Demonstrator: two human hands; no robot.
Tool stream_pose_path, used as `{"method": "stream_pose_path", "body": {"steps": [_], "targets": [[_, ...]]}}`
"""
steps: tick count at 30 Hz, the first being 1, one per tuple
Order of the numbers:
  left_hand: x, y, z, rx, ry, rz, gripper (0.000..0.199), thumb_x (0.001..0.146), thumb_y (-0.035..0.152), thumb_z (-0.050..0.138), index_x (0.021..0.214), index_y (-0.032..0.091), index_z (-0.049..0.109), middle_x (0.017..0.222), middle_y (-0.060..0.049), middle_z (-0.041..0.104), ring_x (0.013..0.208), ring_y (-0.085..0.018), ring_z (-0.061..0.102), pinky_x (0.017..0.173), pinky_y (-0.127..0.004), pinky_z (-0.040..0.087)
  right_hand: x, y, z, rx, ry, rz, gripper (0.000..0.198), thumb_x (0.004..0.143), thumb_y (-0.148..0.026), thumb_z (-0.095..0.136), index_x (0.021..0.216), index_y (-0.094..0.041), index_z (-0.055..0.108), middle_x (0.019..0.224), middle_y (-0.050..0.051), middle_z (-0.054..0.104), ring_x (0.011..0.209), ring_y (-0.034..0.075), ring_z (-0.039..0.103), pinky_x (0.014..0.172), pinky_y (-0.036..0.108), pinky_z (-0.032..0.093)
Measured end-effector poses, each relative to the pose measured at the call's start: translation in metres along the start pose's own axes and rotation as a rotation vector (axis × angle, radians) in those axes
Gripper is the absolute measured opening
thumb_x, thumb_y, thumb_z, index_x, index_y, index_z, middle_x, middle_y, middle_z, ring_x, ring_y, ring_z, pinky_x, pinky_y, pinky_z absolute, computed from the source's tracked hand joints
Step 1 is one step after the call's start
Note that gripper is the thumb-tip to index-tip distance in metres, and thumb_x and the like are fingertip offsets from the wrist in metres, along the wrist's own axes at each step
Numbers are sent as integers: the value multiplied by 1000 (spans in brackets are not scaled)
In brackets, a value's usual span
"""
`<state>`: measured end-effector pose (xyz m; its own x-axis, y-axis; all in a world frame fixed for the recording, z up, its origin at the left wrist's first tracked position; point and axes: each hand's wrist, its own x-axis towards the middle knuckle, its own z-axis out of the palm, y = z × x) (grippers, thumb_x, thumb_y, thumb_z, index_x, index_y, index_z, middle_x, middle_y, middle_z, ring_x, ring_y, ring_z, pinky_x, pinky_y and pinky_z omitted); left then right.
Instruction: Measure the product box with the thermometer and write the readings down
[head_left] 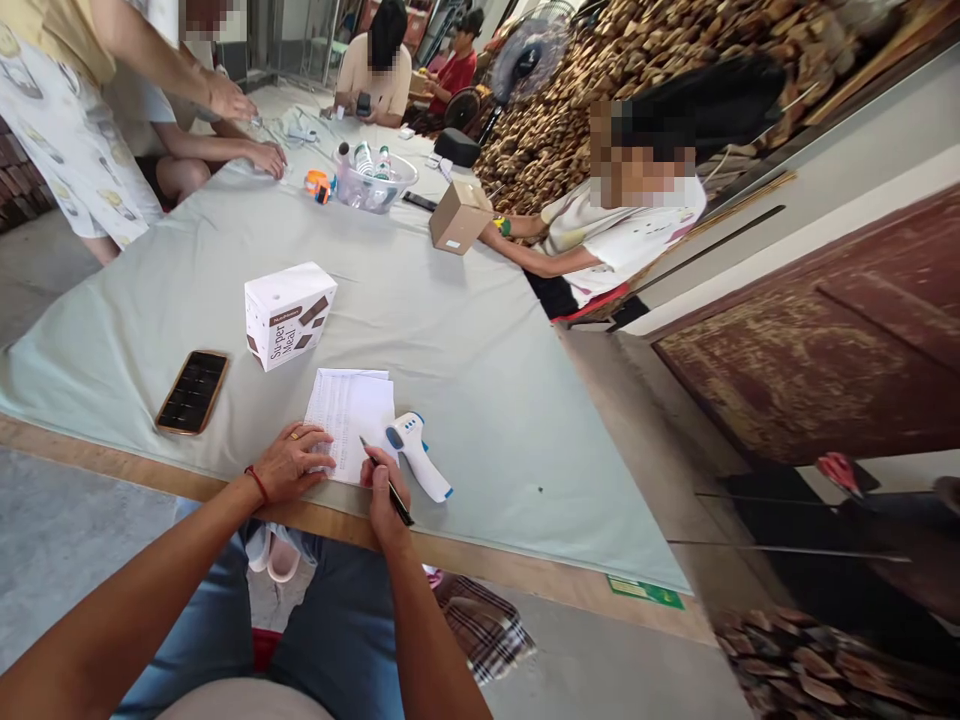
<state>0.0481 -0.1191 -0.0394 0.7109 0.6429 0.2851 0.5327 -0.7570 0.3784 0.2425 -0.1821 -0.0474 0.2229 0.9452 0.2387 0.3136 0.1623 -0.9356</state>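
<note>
My right hand (386, 500) is closed around a dark pencil (399, 503), its tip over a sheet of paper (352, 410) covered with small lines of writing. Flat on the paper's left edge lies my left hand (294, 462), fingers spread, with a ring and a red wrist cord. A white and blue infrared thermometer (421, 458) rests just right of the paper. Behind the paper stands a white box (289, 315) printed "Su-per Meal". A smartphone (193, 392) in an orange-brown case lies face up to the left.
Farther back on the cloth-covered table (495, 400) are a clear plastic basin (375, 185) with bottles, an orange object (319, 186) and a cardboard box (459, 215). Several people sit or stand around the table. A fan (529, 60) and a heap of chopped wood (637, 45) are behind.
</note>
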Motion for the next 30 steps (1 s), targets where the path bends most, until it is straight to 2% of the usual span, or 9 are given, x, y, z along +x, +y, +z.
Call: {"method": "stream_pose_path", "body": {"steps": [3,6,9,11,14,16,20,24,30], "targets": [[-1,-1,2,3,0,24,17,88,30,59,101,30,71,127,-4,58,123,-22,47,110,-45,28,-2,-5,-2,78,10,47,46,92,-47,40,117,-15,61,82,5,66,74,17,60,74,33,49],[-1,-1,3,11,-4,28,17,88,30,60,101,30,71,127,-5,57,123,-23,47,110,-46,28,-5,-6,-1,128,28,114,44,91,-46,42,113,-15,63,85,7,69,76,18,63,76,35,50],[-1,-1,3,14,-2,28,17,88,29,60,101,31,72,127,-5,57,124,-22,47,110,-46,28,-4,-5,1,89,45,133,30,85,-41,51,95,-17,66,80,4,68,73,17,62,72,33,50],[-1,-1,3,15,0,25,17,88,28,60,100,32,72,127,-5,56,123,-22,47,110,-47,28,-3,-5,3,36,87,117,19,78,-37,59,79,-19,63,71,1,64,67,16,59,66,30,49],[-1,0,2,18,-3,26,17,88,28,60,100,32,72,127,-5,56,123,-22,47,110,-47,29,-3,-3,4,18,128,101,17,75,-35,59,67,-21,55,61,-2,56,58,15,53,58,28,46],[-1,1,0,21,-9,27,18,88,28,59,101,32,72,127,-6,56,123,-23,47,109,-47,29,-3,-3,4,33,100,103,18,78,-35,55,68,-21,56,59,-2,55,56,14,52,56,28,44],[-1,2,-2,20,-19,17,19,88,27,59,101,31,72,127,-6,56,123,-22,48,109,-47,30,-4,-4,4,44,16,106,19,80,-34,52,79,-20,65,64,0,62,59,15,56,60,29,47],[0,2,-2,14,-21,19,18,88,27,59,101,31,72,127,-6,56,123,-23,47,109,-47,30,-2,-4,7,-18,74,75,10,71,-29,58,71,-21,62,65,0,64,62,16,58,62,29,49],[0,3,-4,14,-22,12,19,89,29,58,102,31,72,127,-6,56,122,-22,48,110,-46,30,-2,-2,10,-65,12,40,11,72,-29,56,67,-21,60,61,-1,62,58,15,56,61,28,48]]}}
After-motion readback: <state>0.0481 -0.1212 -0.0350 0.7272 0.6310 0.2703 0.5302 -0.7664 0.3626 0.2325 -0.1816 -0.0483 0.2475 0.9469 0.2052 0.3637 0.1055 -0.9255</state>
